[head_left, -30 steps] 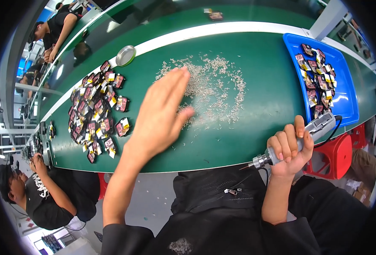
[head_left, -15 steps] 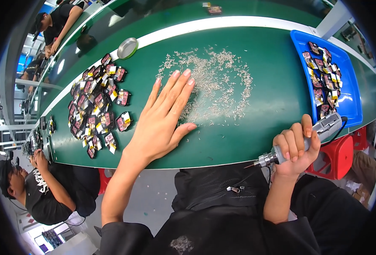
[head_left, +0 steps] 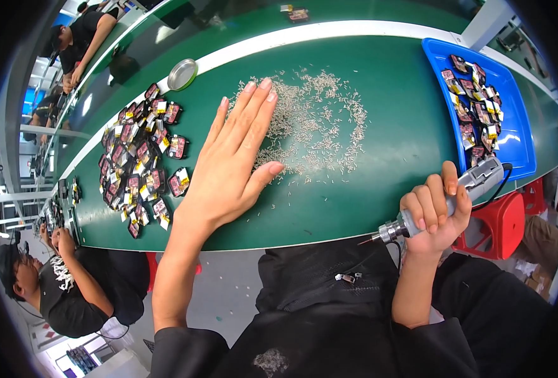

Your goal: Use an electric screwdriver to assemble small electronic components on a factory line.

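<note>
A green conveyor bench [head_left: 380,189] is carrying a scatter of small silver screws [head_left: 320,120] at its centre. The left hand [head_left: 232,167] is lying flat and open, fingers extended, having slid forward over the last second until its fingertips are covering the near edge of the screws; it is apparently spreading or gathering them, though contact is hard to confirm. The right hand [head_left: 433,211] is staying clenched around an electric screwdriver [head_left: 443,205], off the bench edge. Small red-and-black parts [head_left: 143,157] are lying left; a blue tray [head_left: 512,126] is sitting right.
</note>
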`<state>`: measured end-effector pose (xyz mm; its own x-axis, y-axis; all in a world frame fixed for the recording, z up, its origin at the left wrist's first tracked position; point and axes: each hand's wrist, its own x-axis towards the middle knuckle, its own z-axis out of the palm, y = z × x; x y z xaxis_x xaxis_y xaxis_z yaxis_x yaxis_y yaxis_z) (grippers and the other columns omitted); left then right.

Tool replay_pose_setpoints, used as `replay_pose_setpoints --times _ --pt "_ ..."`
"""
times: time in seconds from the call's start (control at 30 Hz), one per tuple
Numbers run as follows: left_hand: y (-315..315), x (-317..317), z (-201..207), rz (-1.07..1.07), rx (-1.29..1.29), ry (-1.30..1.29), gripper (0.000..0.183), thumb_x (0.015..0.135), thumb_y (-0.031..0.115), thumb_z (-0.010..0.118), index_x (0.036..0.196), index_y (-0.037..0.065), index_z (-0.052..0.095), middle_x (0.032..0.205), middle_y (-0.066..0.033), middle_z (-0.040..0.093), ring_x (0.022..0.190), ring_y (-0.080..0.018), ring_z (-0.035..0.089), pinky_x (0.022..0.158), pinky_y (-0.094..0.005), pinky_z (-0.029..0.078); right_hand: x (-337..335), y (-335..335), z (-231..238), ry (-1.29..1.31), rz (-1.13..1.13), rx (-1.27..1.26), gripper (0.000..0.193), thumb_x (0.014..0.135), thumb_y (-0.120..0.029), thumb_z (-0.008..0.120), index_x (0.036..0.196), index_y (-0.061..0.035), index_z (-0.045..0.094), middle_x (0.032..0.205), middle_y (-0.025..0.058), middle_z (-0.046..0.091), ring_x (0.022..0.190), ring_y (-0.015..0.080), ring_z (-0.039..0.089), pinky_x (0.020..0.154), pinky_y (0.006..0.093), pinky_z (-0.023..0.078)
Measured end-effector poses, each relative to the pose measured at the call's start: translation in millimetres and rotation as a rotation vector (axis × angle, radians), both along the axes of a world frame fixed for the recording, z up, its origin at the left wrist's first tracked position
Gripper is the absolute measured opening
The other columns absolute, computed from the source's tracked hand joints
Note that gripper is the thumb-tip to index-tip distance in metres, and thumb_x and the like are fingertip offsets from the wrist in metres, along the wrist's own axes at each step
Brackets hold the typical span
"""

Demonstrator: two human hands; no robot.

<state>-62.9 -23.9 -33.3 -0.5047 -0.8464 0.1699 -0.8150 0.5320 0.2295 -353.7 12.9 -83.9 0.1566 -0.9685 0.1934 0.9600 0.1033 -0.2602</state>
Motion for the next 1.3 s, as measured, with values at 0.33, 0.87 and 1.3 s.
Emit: replay_pose_setpoints --times 0.33,0.87,1.3 --pt "23 48 18 0.194 -0.207 0.375 0.05 0.101 0.029 0.036 0.14 -0.002 0.037 0.144 -0.0203 0.039 0.136 -0.0327 0.034 0.112 -0.039 0.024 2 -2 -2 -0.013 0.012 -0.03 0.013 0.096 -0.019 0.046 0.089 -0.0078 0.042 0.054 0.0 0.039 0.042 0.0098 0.039 0.049 0.0271 0.038" --pt "67 2 -17 0.2 0.164 -0.073 0.075 0.081 0.027 0.062 0.145 0.004 0.029 0.151 -0.0137 0.029 0.141 -0.0331 0.021 0.115 -0.0488 0.012 2 -2 0 -0.014 0.014 -0.012 0.012 0.095 -0.017 0.046 0.089 -0.0073 0.043 0.055 0.0001 0.04 0.042 0.0105 0.041 0.049 0.0275 0.037" --pt "59 -7 -13 0.105 0.163 -0.144 0.082 0.08 0.036 0.063 0.145 0.003 0.028 0.151 -0.0151 0.027 0.141 -0.0344 0.02 0.115 -0.0519 0.011 2 -2 1 0.004 -0.004 -0.015 0.014 0.096 -0.019 0.046 0.088 -0.0086 0.041 0.055 -0.0002 0.04 0.042 0.0099 0.041 0.049 0.0268 0.037"
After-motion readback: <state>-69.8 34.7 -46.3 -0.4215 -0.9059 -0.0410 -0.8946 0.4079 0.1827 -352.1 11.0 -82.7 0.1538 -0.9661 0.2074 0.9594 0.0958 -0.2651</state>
